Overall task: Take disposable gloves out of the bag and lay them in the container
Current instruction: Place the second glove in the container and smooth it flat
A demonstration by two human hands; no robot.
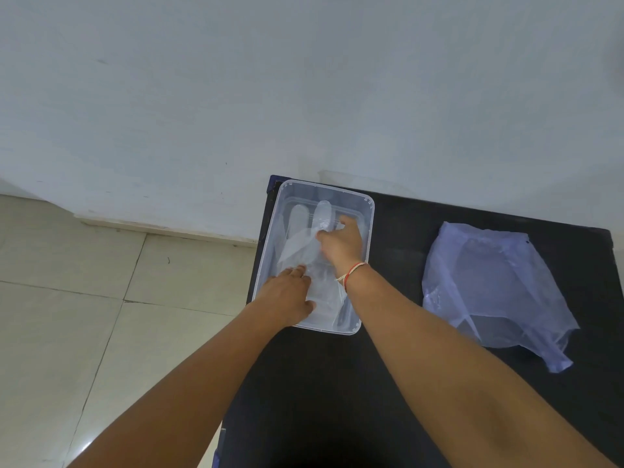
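Table: a black table (388,383) is closest to us, and both bare arms reach out over it.
Left hand: the left hand (287,298) lies palm down inside the near end of the box. Its fingers (299,270) are flat and spread a little, and they press on the bottom part of the glove. They hold nothing.
Wrist: thin red and pale threads (351,273) are tied round the right wrist, just behind that hand.
Right hand: the right hand (342,243) is farther in, past the left fingers. Its fingertips (326,233) are bent down onto the middle of the glove. They may be pinching the thin plastic, but it is too see-through to be sure.
Glove: a clear throwaway glove (302,246) lies flat in the box, under both hands. Its finger parts point away, beyond the right fingertips, to the far end.
Container: the clear plastic box (368,231) sits at the far left corner of the table. Both hands are inside its walls.
Bag: a thin, crinkly, pale purple bag (493,292) lies flat on the table, well away to the right of the right hand's fingers. Nothing touches it.
Far off: a pale wall (304,89) is behind the table, and a tiled floor (67,298) is to the left.
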